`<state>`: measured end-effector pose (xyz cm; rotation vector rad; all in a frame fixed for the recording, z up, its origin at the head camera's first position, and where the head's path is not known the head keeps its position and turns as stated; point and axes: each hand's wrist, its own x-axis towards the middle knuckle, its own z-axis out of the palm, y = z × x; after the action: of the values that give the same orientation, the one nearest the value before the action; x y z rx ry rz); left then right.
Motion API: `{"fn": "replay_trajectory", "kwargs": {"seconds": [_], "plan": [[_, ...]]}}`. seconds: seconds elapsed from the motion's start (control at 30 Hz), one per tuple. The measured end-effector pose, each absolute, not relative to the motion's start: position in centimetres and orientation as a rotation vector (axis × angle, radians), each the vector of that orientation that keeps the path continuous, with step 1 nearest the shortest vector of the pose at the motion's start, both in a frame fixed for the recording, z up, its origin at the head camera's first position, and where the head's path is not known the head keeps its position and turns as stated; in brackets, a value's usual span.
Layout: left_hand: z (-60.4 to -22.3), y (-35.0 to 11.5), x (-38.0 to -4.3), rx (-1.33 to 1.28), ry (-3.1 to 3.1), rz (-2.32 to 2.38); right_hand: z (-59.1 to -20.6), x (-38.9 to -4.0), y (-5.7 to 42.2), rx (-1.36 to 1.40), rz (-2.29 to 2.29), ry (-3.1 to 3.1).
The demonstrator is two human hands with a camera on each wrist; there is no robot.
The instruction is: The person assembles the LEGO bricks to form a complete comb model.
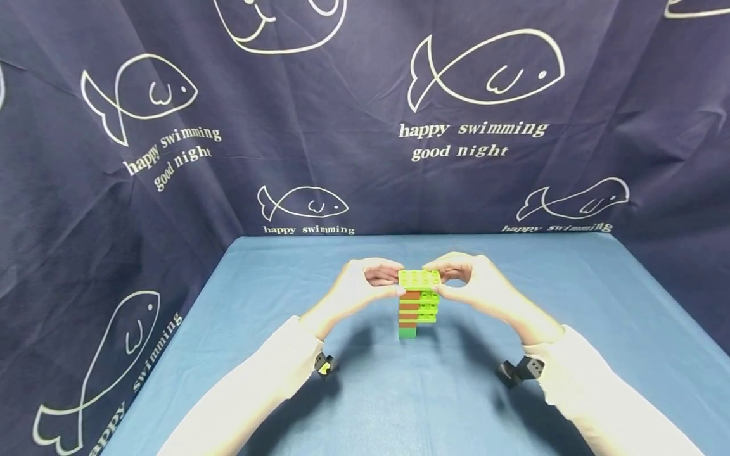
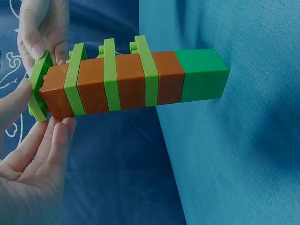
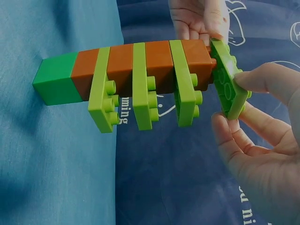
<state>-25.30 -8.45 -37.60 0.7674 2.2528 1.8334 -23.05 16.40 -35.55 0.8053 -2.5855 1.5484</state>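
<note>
A tower of toy building bricks stands upright on the table, with a dark green brick (image 1: 407, 332) at its base. Above it, orange-brown bricks (image 2: 130, 82) alternate with lime green plates (image 3: 143, 93) that jut out to the right. At the top, a studded lime plate (image 1: 419, 278) sits slightly tilted on the uppermost brown brick, a narrow gap showing in the right wrist view. My left hand (image 1: 359, 283) pinches this plate's left end, its fingertips right by the top brown brick. My right hand (image 1: 480, 283) grips the overhanging right end between thumb and fingers.
The table wears a blue cloth (image 1: 365, 405). Behind and to the left hangs a navy curtain (image 1: 365, 126) printed with white fish and lettering. Small dark devices, such as the right-hand one (image 1: 530, 367), are strapped at both wrists.
</note>
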Motion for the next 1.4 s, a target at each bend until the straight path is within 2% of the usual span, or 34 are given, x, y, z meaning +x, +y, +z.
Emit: {"fn": "replay_trajectory", "kwargs": {"seconds": [0.6,1.4], "plan": [[-37.36,-8.75,-24.93,0.657,2.354,1.787,-36.02,-23.15,15.65,0.83,1.547,-2.568],[-36.96,-8.17,-24.95,0.757,2.519,1.671,-35.71,-22.75,16.09,0.871,1.524,-2.553]]}}
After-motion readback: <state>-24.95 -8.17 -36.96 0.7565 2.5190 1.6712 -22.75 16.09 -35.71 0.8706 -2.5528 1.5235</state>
